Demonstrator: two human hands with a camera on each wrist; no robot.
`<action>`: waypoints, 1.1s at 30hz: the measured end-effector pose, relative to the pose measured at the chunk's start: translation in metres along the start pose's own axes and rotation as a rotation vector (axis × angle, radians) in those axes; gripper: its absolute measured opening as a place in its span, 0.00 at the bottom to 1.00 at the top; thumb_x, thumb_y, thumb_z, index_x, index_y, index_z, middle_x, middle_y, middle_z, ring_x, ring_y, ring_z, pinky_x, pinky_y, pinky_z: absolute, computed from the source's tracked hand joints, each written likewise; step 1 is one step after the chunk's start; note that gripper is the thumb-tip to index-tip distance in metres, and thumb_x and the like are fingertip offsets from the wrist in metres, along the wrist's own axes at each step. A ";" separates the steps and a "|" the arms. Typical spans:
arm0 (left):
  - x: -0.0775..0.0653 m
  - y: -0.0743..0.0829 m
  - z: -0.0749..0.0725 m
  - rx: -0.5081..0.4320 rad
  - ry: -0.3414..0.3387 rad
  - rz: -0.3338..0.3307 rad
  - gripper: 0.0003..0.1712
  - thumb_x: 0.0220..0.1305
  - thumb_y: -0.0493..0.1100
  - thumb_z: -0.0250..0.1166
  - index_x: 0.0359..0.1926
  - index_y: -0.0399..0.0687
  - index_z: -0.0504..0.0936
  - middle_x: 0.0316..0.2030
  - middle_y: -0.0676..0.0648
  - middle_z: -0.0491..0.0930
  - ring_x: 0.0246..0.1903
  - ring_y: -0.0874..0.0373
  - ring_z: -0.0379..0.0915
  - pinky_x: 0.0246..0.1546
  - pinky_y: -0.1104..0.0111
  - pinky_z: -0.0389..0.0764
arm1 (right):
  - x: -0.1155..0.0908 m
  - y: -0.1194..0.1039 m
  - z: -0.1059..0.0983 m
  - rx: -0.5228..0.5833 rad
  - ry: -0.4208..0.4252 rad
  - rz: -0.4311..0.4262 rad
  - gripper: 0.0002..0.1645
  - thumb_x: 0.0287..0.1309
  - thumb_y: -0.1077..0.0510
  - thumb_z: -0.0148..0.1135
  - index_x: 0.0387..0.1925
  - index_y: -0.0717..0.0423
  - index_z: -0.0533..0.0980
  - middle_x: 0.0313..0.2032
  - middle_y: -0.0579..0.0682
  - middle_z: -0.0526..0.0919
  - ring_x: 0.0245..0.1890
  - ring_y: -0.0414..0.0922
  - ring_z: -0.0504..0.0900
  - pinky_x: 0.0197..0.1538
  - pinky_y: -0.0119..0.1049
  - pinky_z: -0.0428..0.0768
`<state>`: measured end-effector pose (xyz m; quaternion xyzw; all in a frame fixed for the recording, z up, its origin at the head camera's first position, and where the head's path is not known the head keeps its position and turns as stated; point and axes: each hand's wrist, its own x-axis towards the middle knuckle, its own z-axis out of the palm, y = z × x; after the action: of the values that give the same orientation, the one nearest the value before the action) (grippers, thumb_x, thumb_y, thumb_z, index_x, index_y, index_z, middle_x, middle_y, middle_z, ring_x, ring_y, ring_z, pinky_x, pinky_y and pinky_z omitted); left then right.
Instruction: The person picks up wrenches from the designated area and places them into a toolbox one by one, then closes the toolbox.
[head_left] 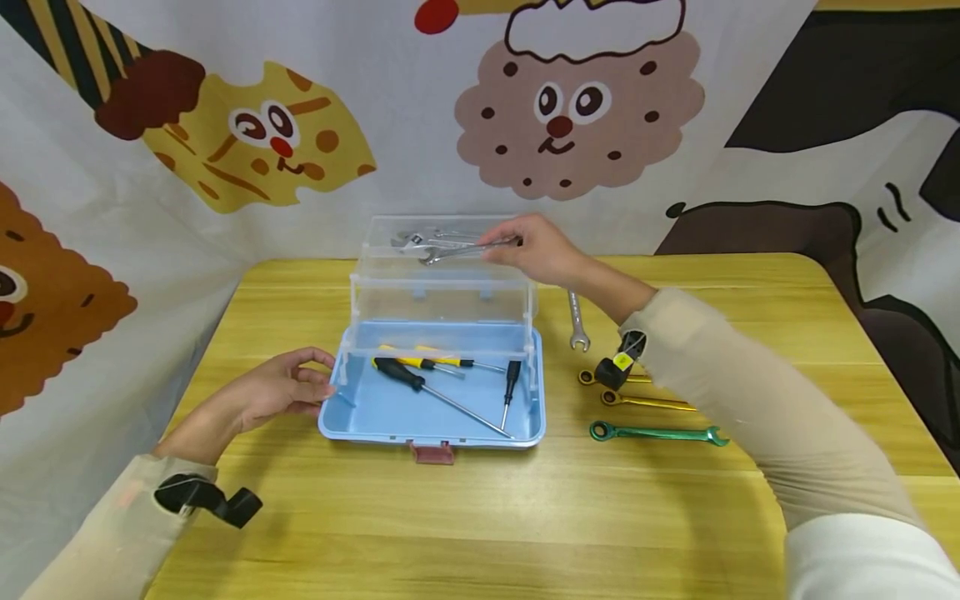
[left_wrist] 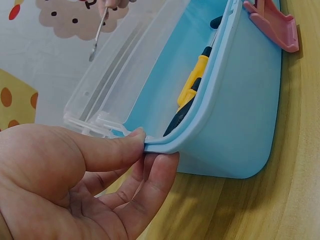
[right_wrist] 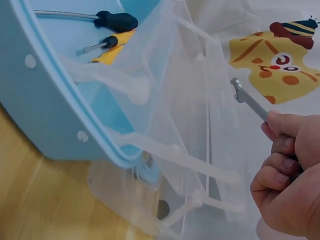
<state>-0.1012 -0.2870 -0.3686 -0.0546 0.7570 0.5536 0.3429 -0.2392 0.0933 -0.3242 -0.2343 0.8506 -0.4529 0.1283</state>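
Observation:
A silver wrench (head_left: 453,252) is gripped by my right hand (head_left: 536,250) over the upper clear tray (head_left: 375,250) of a blue toolbox (head_left: 352,429). In the right wrist view the wrench (right_wrist: 250,101) juts out past thumb and curled fingers. More silver wrenches (head_left: 412,240) lie in that upper tray. My left hand (left_wrist: 95,175) pinches the toolbox's rim at its left end, thumb on top and fingers beneath. Inside the blue base lie a long black-handled screwdriver (head_left: 401,373), a small black screwdriver (head_left: 512,382) and yellow-handled screwdrivers (head_left: 442,360).
Right of the box, a silver wrench (head_left: 577,325), gold ratchet wrenches (head_left: 645,402) and a green ratchet wrench (head_left: 660,433) lie on the wooden table (head_left: 465,533). A pink latch (head_left: 432,453) hangs at the box's front. Behind the table hangs a printed cloth (head_left: 405,150).

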 end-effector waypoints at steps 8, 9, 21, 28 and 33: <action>0.000 0.000 0.000 -0.003 -0.010 0.005 0.21 0.73 0.31 0.60 0.61 0.32 0.63 0.41 0.45 0.78 0.39 0.54 0.81 0.43 0.64 0.85 | 0.008 -0.004 0.014 -0.016 -0.026 -0.012 0.14 0.69 0.60 0.65 0.53 0.58 0.83 0.53 0.52 0.84 0.47 0.47 0.79 0.51 0.41 0.78; -0.001 0.000 0.000 -0.005 -0.007 0.002 0.21 0.73 0.31 0.60 0.61 0.32 0.63 0.41 0.45 0.78 0.39 0.54 0.82 0.43 0.64 0.85 | 0.009 -0.004 0.015 -0.022 -0.036 -0.014 0.13 0.69 0.60 0.65 0.53 0.57 0.83 0.52 0.51 0.84 0.47 0.47 0.79 0.51 0.41 0.78; -0.001 -0.002 -0.001 -0.018 -0.020 0.013 0.21 0.73 0.31 0.60 0.61 0.33 0.63 0.39 0.46 0.78 0.38 0.55 0.81 0.42 0.65 0.85 | 0.011 -0.006 0.017 0.016 -0.087 0.035 0.14 0.65 0.60 0.68 0.48 0.60 0.77 0.52 0.55 0.78 0.54 0.51 0.74 0.59 0.44 0.74; -0.001 -0.002 -0.002 -0.017 -0.022 0.020 0.21 0.73 0.31 0.60 0.61 0.33 0.64 0.39 0.47 0.78 0.37 0.56 0.81 0.41 0.65 0.85 | 0.008 -0.006 0.009 0.269 -0.149 0.046 0.21 0.70 0.63 0.58 0.61 0.65 0.71 0.47 0.57 0.82 0.31 0.44 0.69 0.33 0.31 0.69; -0.001 -0.002 -0.003 -0.015 -0.022 0.019 0.21 0.73 0.31 0.60 0.61 0.33 0.64 0.39 0.47 0.78 0.37 0.56 0.81 0.41 0.65 0.85 | 0.006 -0.004 0.005 0.388 -0.196 0.044 0.21 0.76 0.64 0.51 0.65 0.68 0.65 0.52 0.62 0.84 0.26 0.43 0.64 0.27 0.29 0.60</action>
<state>-0.1009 -0.2901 -0.3690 -0.0437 0.7496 0.5629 0.3455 -0.2415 0.0849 -0.3239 -0.2294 0.7359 -0.5803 0.2629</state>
